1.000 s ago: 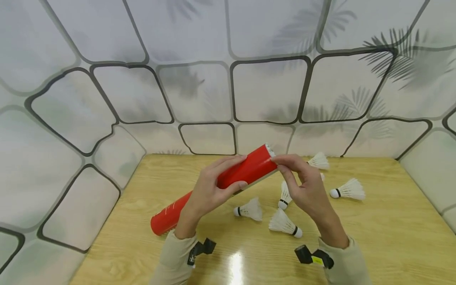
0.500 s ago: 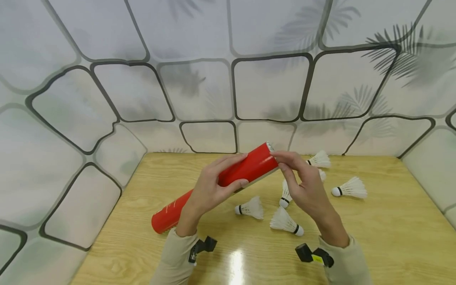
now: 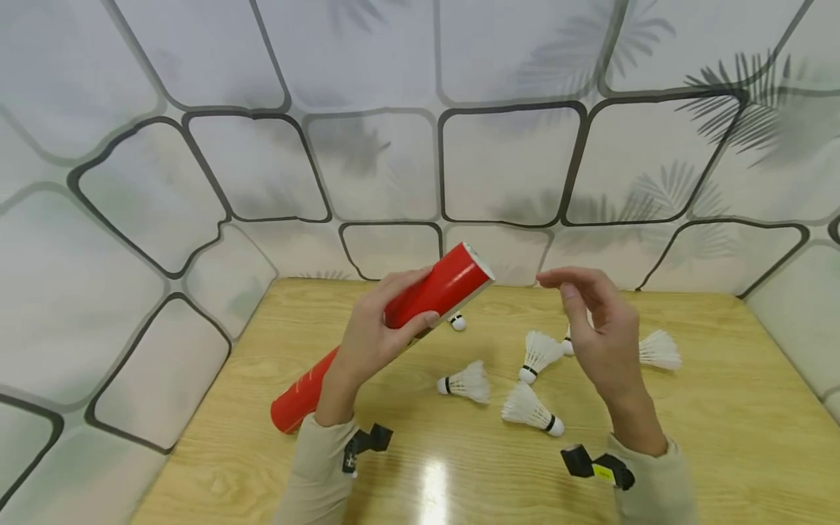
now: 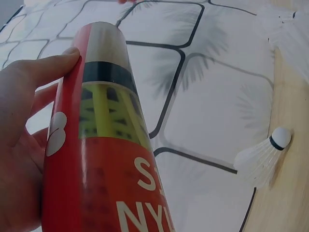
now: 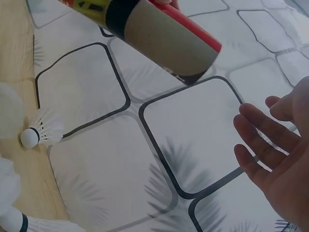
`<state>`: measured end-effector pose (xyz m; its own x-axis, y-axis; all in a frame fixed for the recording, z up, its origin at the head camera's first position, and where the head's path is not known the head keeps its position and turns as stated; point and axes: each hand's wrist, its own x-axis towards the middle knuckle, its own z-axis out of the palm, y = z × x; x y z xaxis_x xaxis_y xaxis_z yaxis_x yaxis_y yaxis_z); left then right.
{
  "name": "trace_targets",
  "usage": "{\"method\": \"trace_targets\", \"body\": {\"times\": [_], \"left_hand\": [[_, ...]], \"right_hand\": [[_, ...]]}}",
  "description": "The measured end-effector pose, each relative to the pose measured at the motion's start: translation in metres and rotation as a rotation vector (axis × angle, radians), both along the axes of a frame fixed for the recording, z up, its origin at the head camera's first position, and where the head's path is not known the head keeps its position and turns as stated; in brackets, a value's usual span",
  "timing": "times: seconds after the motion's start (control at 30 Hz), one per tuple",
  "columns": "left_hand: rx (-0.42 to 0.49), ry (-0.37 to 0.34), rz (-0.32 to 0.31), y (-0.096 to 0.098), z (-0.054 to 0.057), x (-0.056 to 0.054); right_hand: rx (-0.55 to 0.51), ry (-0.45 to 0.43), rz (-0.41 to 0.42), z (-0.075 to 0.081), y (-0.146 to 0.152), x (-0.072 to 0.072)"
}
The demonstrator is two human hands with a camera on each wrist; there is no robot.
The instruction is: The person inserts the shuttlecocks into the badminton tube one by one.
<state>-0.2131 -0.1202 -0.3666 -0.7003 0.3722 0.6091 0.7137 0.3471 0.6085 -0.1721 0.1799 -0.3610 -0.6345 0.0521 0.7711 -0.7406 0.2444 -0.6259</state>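
Gripping the red tube point(image 3: 438, 290) in my left hand point(image 3: 370, 335), I'm likely just steadying it, top toward two o'clock. My empty right hand point(image 3: 607, 339), fingers loosely bent, is at four. Next may mean picking up the five o'clock shuttlecock point(image 3: 527, 408).

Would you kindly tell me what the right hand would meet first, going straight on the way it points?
The right hand would probably meet the raised end of the red tube, held by the left hand, though depth is unclear.

Right grip point(image 3: 605, 332) now off tube point(image 3: 449, 286)
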Motion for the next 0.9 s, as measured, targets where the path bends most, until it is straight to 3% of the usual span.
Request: {"method": "trace_targets", "body": {"times": [0.17, 0.37, 0.6, 0.9], "left_hand": [[0.000, -0.008, 0.077, -0.011, 0.004, -0.003], [-0.009, -0.028, 0.096, -0.016, 0.002, -0.005], [-0.041, 0.003, 0.122, -0.016, 0.002, -0.004], [-0.028, 0.002, 0.131, -0.019, 0.002, -0.002]], "right_hand": [[0.017, -0.046, -0.084, 0.002, 0.015, -0.004], [0.122, -0.111, -0.239, -0.005, 0.043, -0.001], [0.272, -0.149, -0.335, -0.015, 0.082, 0.001], [0.472, -0.479, -0.377, -0.036, 0.148, 0.005]]}}
